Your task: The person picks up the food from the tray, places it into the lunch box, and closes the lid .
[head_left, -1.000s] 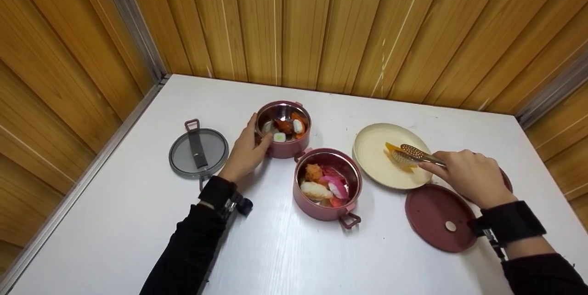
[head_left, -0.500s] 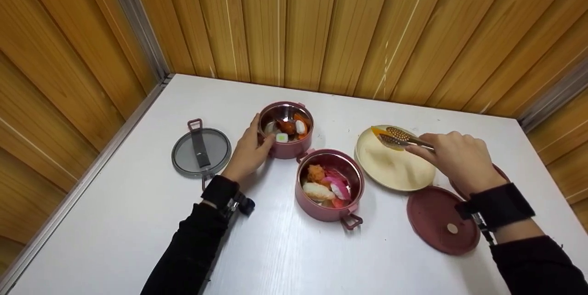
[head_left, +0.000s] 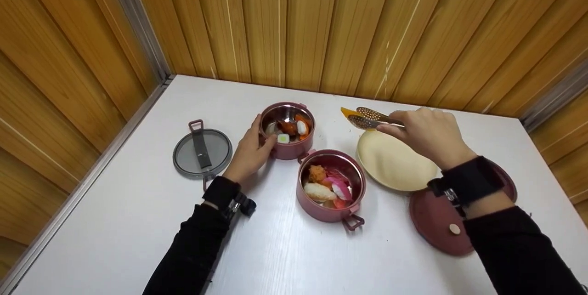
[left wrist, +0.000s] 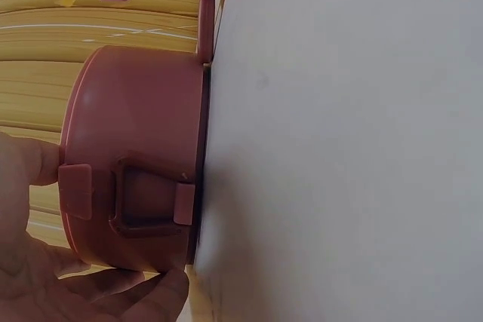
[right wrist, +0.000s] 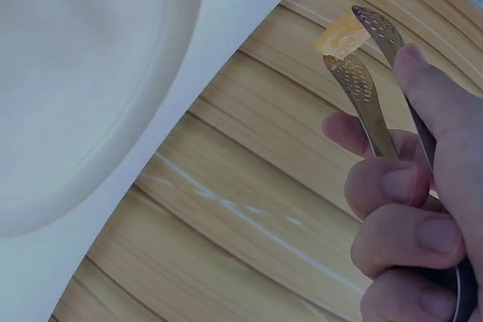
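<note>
My left hand (head_left: 252, 152) holds the side of the rear pink food container (head_left: 289, 149), fingers and thumb spread round its wall. Inside it lie toy food pieces: orange ones, a white one and a white-and-green one. My right hand (head_left: 427, 136) grips metal food tongs (head_left: 381, 118) with perforated tips, above the back edge of the cream plate (head_left: 397, 161). Pinched in the tips is a thin orange-yellow food piece (right wrist: 341, 38), clear of the plate. Nearer stands a second pink food container (head_left: 324, 207), holding toy food such as a fried ball and a pink-and-white piece.
A grey round lid (head_left: 216, 148) with a strap and handle lies at the left. On the right, a dark red lid (head_left: 441, 228) lies partly under my right forearm, with another dark red round piece (head_left: 505, 180) behind it. Wood-patterned walls (head_left: 303, 24) border the white table (head_left: 275, 258).
My right hand has lifted the tongs with the orange-yellow piece off the plate and moved left and toward the back. My left hand stays on the rear container.
</note>
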Motion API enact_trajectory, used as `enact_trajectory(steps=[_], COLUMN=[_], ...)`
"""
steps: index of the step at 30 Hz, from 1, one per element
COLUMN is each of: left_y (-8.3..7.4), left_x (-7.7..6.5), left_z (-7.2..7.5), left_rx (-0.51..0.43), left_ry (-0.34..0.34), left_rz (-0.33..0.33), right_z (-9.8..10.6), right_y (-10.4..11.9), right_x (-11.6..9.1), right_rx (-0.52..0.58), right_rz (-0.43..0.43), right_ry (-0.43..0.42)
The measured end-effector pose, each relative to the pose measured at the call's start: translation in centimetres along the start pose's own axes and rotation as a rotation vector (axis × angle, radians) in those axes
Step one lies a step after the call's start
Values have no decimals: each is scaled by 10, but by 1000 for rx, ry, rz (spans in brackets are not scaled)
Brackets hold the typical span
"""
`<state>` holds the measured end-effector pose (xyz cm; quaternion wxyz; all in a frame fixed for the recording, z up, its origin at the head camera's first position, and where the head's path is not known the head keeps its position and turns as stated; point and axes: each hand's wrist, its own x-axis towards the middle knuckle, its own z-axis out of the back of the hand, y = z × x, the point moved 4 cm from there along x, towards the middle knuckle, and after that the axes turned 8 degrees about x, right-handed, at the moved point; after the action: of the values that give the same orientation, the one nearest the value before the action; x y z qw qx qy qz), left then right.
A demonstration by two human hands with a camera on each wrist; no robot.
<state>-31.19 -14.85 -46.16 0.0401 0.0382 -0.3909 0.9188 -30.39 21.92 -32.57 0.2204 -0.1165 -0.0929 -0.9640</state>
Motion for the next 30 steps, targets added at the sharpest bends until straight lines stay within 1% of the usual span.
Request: enact_trajectory(steps=[4, 8, 15, 21, 24, 30], left_y=[-2, -5, -9, -13, -14, -16], left_x=[-1, 0, 1, 3, 3, 3], left_z=[0, -2, -5, -10, -11, -10], left_rx=[-3, -14, 3, -1, -3, -7], left_ry=[-3, -15, -21, -24, -23, -22], left_rz=[-4, -25, -31, -33, -30, -19], right_z=[-4, -8, -13, -25, -33, -50], right_y=[8, 16, 35, 51, 62, 96], right_x=[13, 23, 41, 55, 61, 72], right_rx=[10, 7, -9, -24, -49, -118], right_rz=[12, 11, 34, 62, 73, 99], right_ry=[7, 24, 32, 49, 63, 72])
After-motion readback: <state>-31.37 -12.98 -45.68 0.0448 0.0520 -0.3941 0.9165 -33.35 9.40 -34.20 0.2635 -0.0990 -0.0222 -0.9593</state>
